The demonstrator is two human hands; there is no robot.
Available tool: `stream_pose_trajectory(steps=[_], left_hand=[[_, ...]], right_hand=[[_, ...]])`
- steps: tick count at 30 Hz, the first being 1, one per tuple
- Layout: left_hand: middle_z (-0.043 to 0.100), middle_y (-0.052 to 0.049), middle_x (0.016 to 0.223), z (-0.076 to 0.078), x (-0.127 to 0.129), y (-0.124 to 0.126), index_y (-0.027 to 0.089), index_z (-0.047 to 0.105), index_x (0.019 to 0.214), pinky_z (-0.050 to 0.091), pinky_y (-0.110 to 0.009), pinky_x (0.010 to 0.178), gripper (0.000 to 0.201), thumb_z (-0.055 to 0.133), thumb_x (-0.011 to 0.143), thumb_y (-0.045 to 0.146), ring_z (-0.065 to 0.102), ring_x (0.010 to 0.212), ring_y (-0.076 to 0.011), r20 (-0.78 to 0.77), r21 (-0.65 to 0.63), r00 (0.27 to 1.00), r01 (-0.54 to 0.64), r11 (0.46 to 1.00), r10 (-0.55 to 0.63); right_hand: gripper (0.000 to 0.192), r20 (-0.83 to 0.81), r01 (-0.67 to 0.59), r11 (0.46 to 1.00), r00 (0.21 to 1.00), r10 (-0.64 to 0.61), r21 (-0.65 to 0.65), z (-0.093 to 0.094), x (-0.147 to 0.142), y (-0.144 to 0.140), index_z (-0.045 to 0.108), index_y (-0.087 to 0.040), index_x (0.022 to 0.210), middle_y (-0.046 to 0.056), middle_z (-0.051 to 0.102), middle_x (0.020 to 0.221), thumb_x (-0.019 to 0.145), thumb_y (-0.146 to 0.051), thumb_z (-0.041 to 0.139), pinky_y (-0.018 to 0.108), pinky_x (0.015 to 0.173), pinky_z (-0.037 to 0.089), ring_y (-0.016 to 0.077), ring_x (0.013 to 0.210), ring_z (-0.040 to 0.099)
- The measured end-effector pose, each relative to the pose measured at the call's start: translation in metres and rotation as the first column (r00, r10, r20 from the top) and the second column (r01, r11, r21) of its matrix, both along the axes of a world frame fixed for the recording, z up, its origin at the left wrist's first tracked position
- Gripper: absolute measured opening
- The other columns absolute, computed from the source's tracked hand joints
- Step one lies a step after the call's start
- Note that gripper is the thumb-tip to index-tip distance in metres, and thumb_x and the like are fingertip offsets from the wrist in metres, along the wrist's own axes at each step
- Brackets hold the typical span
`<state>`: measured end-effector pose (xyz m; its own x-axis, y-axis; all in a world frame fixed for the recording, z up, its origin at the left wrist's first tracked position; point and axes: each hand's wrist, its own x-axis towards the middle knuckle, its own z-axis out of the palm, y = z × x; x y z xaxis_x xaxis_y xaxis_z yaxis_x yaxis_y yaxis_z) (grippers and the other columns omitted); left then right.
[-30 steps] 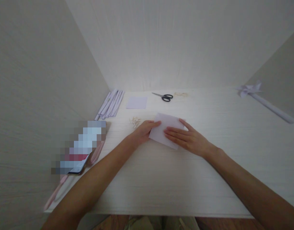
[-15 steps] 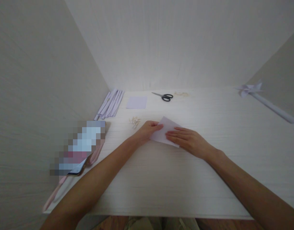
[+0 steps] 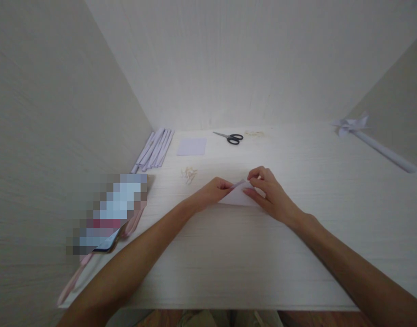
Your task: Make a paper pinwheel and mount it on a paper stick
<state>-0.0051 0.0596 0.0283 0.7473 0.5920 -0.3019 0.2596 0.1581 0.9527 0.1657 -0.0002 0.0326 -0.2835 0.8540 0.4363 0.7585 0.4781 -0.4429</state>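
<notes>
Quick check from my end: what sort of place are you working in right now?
Probably a small paper-craft desk boxed in by plain panels. On the pale tabletop lie scissors, a square paper sheet and a row of folded paper strips; a finished paper pinwheel lies far right.

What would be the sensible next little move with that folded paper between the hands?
Probably press the fold flat. The left hand and right hand both pinch the raised top edge of the pale folded paper, which lies as a triangle on the white table. The edges look lined up, so running a finger along the crease seems the likely step.
</notes>
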Motion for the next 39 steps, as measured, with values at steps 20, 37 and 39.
stream_pose_trajectory(steps=[20,37,39], left_hand=[[0.064,-0.007,0.068,0.002,0.001,0.000,0.009,0.063,0.072,0.044,-0.021,0.055,0.031,0.057,0.066,0.040,0.058,0.059,-0.0125,0.185,-0.259,0.982,0.010,0.966,0.039],[0.058,-0.002,0.066,0.001,0.018,-0.014,0.011,0.055,0.074,0.040,-0.020,0.053,0.029,0.049,0.072,0.040,0.052,0.056,-0.0093,0.196,0.124,0.906,-0.403,0.907,0.376],[0.057,-0.002,0.063,0.000,0.018,-0.015,0.012,0.052,0.073,0.040,-0.020,0.048,0.029,0.047,0.073,0.040,0.053,0.053,-0.0096,0.181,0.180,0.911,-0.401,0.898,0.371]], right_hand=[[0.035,-0.724,-0.061,0.876,0.593,-0.354,-0.478,-0.009,-0.003,0.007,0.056,-0.016,0.089,-0.008,0.039,0.052,0.056,-0.023,0.067,0.018,0.038,0.024,0.0039,0.042,0.033],[0.024,-0.786,-0.073,0.866,0.464,-0.409,-0.494,-0.009,-0.023,0.000,0.047,-0.016,0.062,-0.001,0.057,0.050,0.061,-0.033,0.064,0.021,0.041,0.040,0.0092,0.044,0.052],[0.024,-0.786,-0.094,0.861,0.467,-0.406,-0.500,-0.010,-0.023,-0.001,0.047,-0.016,0.061,-0.002,0.054,0.049,0.060,-0.033,0.064,0.020,0.039,0.036,0.0078,0.042,0.049]])
